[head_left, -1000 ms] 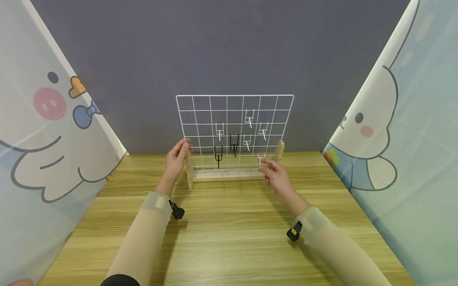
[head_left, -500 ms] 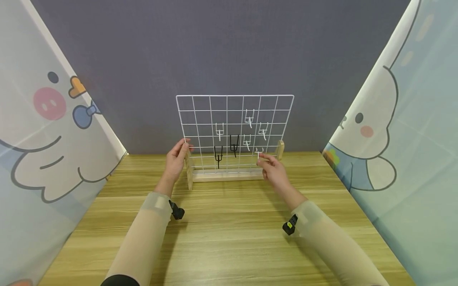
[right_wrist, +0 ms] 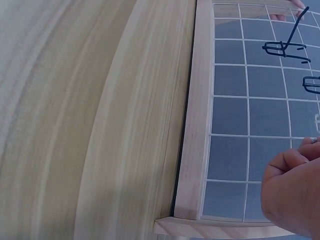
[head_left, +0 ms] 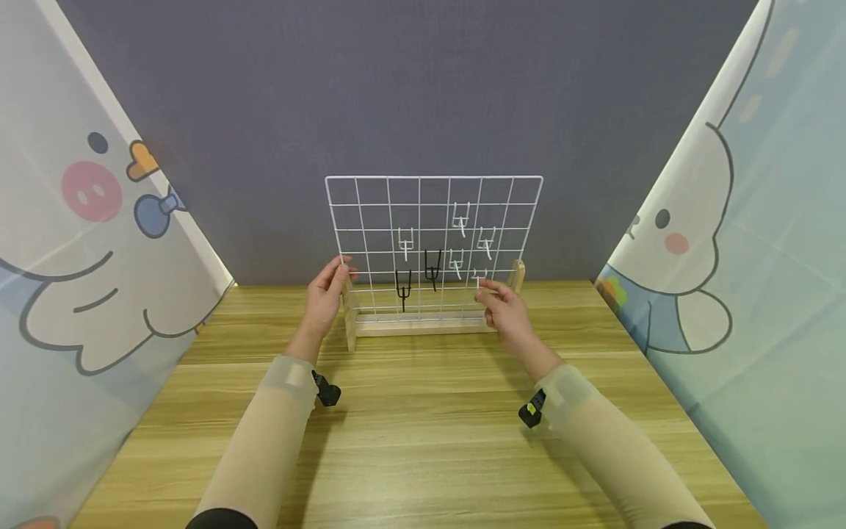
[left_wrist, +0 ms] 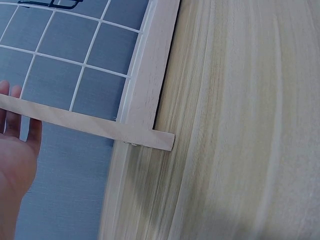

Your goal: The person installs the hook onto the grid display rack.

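Observation:
A white wire grid panel [head_left: 432, 177] stands upright in a light wooden stand [head_left: 410, 328]. My left hand [head_left: 324, 291] holds the stand's left post [head_left: 351, 317], thumb in front and fingertips behind. With thumb and index finger, my right hand [head_left: 507, 310] pinches a white hook [head_left: 479, 276] at the lower right of the grid. The two top prongs of this hook show above my fingers, overlapping the wires. In the right wrist view, my right hand [right_wrist: 295, 187] is partly cut off at the edge, and most of the held hook is out of sight.
Two black hooks, a lower one [head_left: 404, 294] and an upper one [head_left: 432, 272], hang mid-grid. Several white hooks hang higher, including one at the top [head_left: 460, 219]. Beneath is a wood-grain table [head_left: 410, 426]; behind, a grey wall [head_left: 423, 88]. Printed cloths flank both sides.
My right hand has moved up and slightly left with the white hook, mostly in the first half second. My left hand stays on the post.

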`<state>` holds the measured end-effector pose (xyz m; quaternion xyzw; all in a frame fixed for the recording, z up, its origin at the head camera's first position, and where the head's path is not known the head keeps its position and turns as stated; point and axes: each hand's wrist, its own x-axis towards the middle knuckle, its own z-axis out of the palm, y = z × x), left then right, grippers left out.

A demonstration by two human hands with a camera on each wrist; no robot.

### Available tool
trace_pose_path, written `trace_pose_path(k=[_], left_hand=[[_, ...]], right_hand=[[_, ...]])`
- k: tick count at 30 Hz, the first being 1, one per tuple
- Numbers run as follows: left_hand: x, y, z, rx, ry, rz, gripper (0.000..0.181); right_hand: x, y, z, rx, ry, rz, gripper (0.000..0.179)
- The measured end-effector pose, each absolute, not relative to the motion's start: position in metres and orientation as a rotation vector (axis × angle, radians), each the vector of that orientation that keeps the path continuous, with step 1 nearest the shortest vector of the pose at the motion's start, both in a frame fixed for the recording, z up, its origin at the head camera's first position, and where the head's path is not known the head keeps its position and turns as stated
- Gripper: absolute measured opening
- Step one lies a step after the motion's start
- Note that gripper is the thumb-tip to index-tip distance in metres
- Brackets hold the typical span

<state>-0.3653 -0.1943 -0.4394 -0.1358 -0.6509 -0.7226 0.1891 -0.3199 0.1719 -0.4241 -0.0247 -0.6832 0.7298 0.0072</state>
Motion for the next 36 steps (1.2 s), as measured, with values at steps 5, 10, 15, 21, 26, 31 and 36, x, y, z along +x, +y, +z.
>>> trace_pose_path(k=[5,10,15,21,26,31,36], left_hand=[[-0.366,-0.195,-0.44,-0.39,-1.841,-2.022,0.036],[-0.366,-0.195,-0.439,-0.394,-1.832,-2.034,0.031],[-0.367,-0.195,-0.439,-0.391,-1.821,-2.049,0.034],[-0.367,-0.195,-0.439,-0.399,-1.831,-2.048,0.044],[-0.366,-0.195,-0.438,-0.39,-1.843,-2.051,0.042],[-0.365,-0.195,-0.438,-0.377,-1.859,-2.048,0.04],[-0.365,-0.196,-0.438,-0.382,-1.871,-2.041,0.038]], right_hand=[[-0.323,0.172,-0.424,-0.091,-2.12,2.286,0.041],[-0.326,0.173,-0.426,-0.087,-2.111,2.289,0.043],[-0.327,0.171,-0.426,-0.087,-2.08,2.309,0.043],[-0.328,0.169,-0.428,-0.092,-2.06,2.325,0.043],[-0.33,0.169,-0.433,-0.105,-2.047,2.343,0.043],[-0.33,0.169,-0.435,-0.101,-2.024,2.351,0.042],[-0.327,0.168,-0.434,-0.112,-2.031,2.345,0.041]])
